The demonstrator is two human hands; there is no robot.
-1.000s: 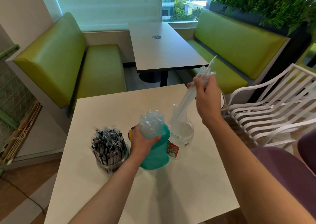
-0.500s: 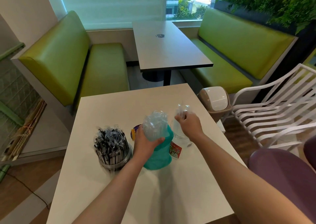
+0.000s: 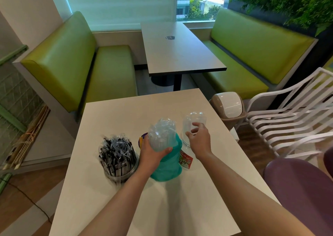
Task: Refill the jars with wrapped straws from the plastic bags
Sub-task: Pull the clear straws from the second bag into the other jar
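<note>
Left hand (image 3: pixel 155 154) grips the clear plastic bag (image 3: pixel 162 134) that stands in the teal jar (image 3: pixel 166 163), thumb wrapped across its front. Right hand (image 3: pixel 199 140) hangs just right of that jar with fingers loosely spread, grasping nothing, close against the clear jar (image 3: pixel 187 142). Clear-wrapped straws (image 3: pixel 193 119) protrude above the right hand's fingertips; how deeply they sit cannot be determined.

Left of the left hand stands a clear jar of black wrapped straws (image 3: pixel 118 156), packed full, on the same white table (image 3: pixel 111 199).

Risks:
- The clear straws stand tall and loose. A brush from the right hand on withdrawal could tilt them out, or tip the light jar.
- The bag film is thin and slippery. Pulling it upward with one hand could lift or topple the teal jar, since nothing braces its base.
- The teal jar and clear jar stand very near each other. Knocking one could disturb the other.

Markings: a red label (image 3: pixel 185 161) shows low beside the right wrist; its print is too small and blurred to read. A purple and yellow object (image 3: pixel 142 140) sits behind the left hand, largely hidden, with no legible writing.
</note>
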